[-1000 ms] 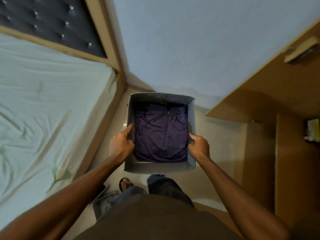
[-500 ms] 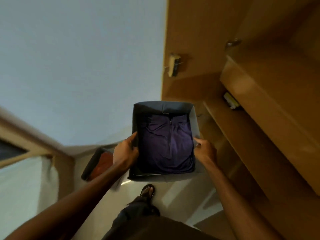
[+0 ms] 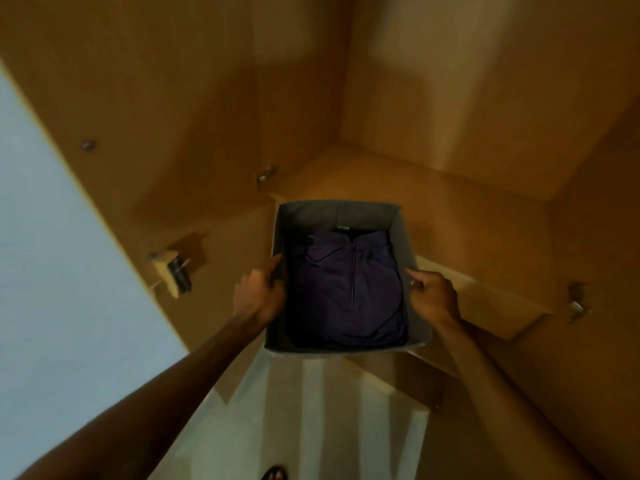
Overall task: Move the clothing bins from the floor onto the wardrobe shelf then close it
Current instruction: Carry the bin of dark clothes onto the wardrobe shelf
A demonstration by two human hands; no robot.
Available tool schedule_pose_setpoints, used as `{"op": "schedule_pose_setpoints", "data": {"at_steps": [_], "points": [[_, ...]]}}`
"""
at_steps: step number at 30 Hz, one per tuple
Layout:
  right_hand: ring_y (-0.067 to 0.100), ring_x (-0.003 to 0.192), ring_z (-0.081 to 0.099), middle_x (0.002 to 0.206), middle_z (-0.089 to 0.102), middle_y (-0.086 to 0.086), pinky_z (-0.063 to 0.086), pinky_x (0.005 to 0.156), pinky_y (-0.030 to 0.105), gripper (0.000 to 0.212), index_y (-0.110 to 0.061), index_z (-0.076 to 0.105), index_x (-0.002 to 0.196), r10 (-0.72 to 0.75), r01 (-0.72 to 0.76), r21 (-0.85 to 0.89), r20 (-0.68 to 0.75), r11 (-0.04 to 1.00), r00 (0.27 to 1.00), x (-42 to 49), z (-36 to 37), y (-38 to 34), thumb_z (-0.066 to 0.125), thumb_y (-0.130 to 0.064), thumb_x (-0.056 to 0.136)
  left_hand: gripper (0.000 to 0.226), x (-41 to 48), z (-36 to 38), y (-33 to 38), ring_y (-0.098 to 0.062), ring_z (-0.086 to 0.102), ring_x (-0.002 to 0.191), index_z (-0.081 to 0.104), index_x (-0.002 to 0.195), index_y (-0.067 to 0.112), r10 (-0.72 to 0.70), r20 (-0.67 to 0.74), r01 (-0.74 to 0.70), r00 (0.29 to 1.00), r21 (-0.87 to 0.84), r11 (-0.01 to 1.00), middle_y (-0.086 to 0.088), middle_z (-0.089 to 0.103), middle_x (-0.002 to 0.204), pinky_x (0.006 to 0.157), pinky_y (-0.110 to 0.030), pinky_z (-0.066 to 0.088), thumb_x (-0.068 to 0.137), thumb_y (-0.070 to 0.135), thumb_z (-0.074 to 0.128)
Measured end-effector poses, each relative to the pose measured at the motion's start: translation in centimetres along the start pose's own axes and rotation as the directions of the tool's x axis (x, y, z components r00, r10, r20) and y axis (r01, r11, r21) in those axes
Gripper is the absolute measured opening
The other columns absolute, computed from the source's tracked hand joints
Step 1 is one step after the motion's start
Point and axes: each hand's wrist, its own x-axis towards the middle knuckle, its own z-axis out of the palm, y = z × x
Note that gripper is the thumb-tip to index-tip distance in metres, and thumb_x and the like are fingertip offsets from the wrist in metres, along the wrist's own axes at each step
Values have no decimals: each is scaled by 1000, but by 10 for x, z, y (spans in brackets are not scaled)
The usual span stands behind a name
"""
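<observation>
I looked down through the head camera into an open wooden wardrobe (image 3: pixel 207 81) of orange-brown board. Beyond both hands lay a bare wooden wardrobe shelf (image 3: pixel 450 209). Its front edge ran past the right hand (image 3: pixel 433 296) towards a metal door hinge (image 3: pixel 576 303) further out on that side. Out from the left hand (image 3: pixel 258 296), a cream-and-metal hinge (image 3: pixel 175 271) sat on the side panel. A small metal fitting (image 3: pixel 265 174) showed beyond that hand, near the shelf's corner. A pale blue wall (image 3: pixel 52 271) filled the side past the left forearm. Below the wrists I saw light floor (image 3: pixel 311 410) and the tip of a sandalled foot (image 3: pixel 275 474).

Between the hands was a grey fabric bin (image 3: pixel 341 216), rectangular and open-topped. The left hand gripped its left wall, thumb lying along the rim. The right hand held the right wall, fingers curled on the outside and thumb at the rim. The bin's far end overlapped the shelf's front edge, and its near end hung out over the floor. I could not tell whether it touched the shelf. Inside lay a dark purple folded garment (image 3: pixel 346 292) with a zip down its middle, covering most of the bottom.
</observation>
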Motion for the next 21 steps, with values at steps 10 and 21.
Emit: {"op": "schedule_pose_setpoints", "data": {"at_steps": [10, 21], "points": [[29, 118, 59, 132, 60, 9, 45, 97, 30, 40, -17, 62, 127, 194, -193, 30, -248, 981, 949, 66, -54, 30, 48, -6, 92, 54, 138, 57, 95, -32, 65, 105, 46, 139, 34, 286, 110, -283, 952, -41, 958, -5, 65, 127, 90, -46, 53, 86, 21, 44], [36, 100, 65, 114, 70, 13, 54, 86, 37, 37, -20, 72, 110, 278, -310, -56, -313, 949, 908, 190, -112, 115, 48, -7, 86, 42, 255, 170, 206, -33, 67, 99, 56, 131, 30, 383, 217, -375, 898, -79, 924, -9, 68, 122, 83, -43, 57, 93, 16, 47]]}}
